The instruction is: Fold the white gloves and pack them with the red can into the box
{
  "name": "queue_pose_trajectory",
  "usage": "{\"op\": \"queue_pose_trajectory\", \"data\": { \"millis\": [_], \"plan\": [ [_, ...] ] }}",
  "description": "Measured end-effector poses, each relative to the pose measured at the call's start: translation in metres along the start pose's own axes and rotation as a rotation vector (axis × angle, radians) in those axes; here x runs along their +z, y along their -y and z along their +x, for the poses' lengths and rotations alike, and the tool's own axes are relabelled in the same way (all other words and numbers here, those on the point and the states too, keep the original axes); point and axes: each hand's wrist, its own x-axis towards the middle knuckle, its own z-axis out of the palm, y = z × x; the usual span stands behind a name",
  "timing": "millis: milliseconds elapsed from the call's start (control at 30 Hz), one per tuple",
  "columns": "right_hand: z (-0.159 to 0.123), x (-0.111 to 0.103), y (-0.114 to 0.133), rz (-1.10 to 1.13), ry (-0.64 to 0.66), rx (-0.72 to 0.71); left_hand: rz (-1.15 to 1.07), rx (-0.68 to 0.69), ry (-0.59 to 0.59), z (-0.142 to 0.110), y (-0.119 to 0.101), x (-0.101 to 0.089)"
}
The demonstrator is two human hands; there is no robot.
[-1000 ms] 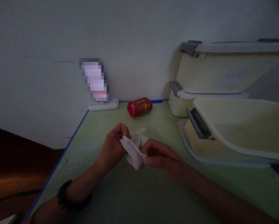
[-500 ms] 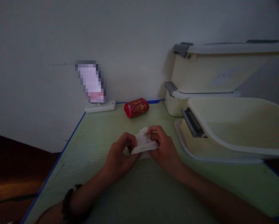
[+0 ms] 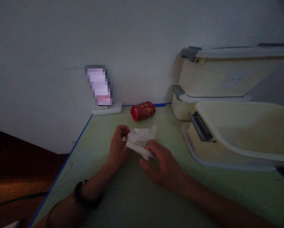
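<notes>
A crumpled, folded piece of thin white material (image 3: 140, 137), perhaps a soft cloth or thin bag, is held just above the green tabletop (image 3: 96, 142). At its left end, my left hand (image 3: 119, 145) closes with curled fingers, partly hidden behind the material. My right hand (image 3: 163, 164) grips its near right edge with bent fingers, while the thumb sits lower, slightly apart from it. Beyond both hands lies a red roll with gold patterning (image 3: 143, 110), on its side near the wall.
A phone with a blurred screen (image 3: 100, 85) leans on a white stand (image 3: 107, 109) at the back left. Stacked cream lidded boxes (image 3: 210, 74) stand at the back right. An uncovered cream bin (image 3: 203, 152) with a grey latch is in front of them. Blue tape lines the table edges.
The white material has turned, its folded edge now sloping down to the right. My right hand has moved nearer to me with its thumb lowered; my left hand is more upright.
</notes>
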Motion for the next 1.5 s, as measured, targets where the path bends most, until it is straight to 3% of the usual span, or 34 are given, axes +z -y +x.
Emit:
{"op": "queue_pose_trajectory", "data": {
  "millis": [133,233,300,367,433,500,600,700,833,933,1033,1133,1267,1400,1500],
  "plan": [
    [0.015,-0.009,-0.023,-0.058,-0.161,0.195,0.041,0.097,0.068,-0.014,-0.001,0.008],
    [0.014,-0.012,-0.029,0.004,-0.238,0.242,0.057,0.168,0.098,-0.017,-0.001,0.011],
    [0.007,-0.007,-0.022,0.03,-0.165,0.174,0.023,0.134,0.034,-0.013,0.0,0.008],
    [-0.001,0.0,-0.01,0.018,0.008,0.05,-0.035,0.078,-0.031,-0.006,0.0,0.003],
    [-0.006,0.005,0.0,-0.021,0.12,-0.058,-0.085,0.045,-0.019,-0.002,-0.001,-0.001],
    [-0.005,0.005,0.003,-0.059,0.065,-0.039,-0.124,0.029,0.027,-0.003,-0.004,0.0],
    [0.004,-0.003,-0.006,-0.022,-0.133,0.131,-0.199,0.046,0.093,-0.014,-0.009,0.006],
    [0.01,-0.011,-0.019,0.091,-0.201,0.203,-0.219,0.118,0.162,-0.025,-0.011,0.012],
    [0.005,-0.007,-0.02,0.167,-0.152,0.19,-0.046,0.131,0.032,-0.019,-0.003,0.009],
    [-0.004,0.002,-0.008,0.104,-0.058,0.05,0.068,0.146,-0.064,-0.004,0.005,0.002],
    [-0.01,0.007,0.004,0.065,0.049,-0.073,0.042,0.199,-0.083,0.003,0.007,-0.001],
    [-0.01,0.007,0.005,0.087,0.041,-0.02,-0.035,0.213,-0.096,-0.003,0.002,0.0],
    [-0.004,-0.003,-0.006,0.248,-0.053,0.124,-0.137,0.116,0.002,-0.011,-0.003,0.001],
    [0.005,-0.012,-0.02,0.385,-0.195,0.365,-0.436,-0.097,0.105,-0.004,-0.002,-0.003],
    [0.009,-0.011,-0.027,0.531,-0.134,0.466,-0.549,-0.246,0.097,0.0,-0.002,-0.005]
  ]
}}
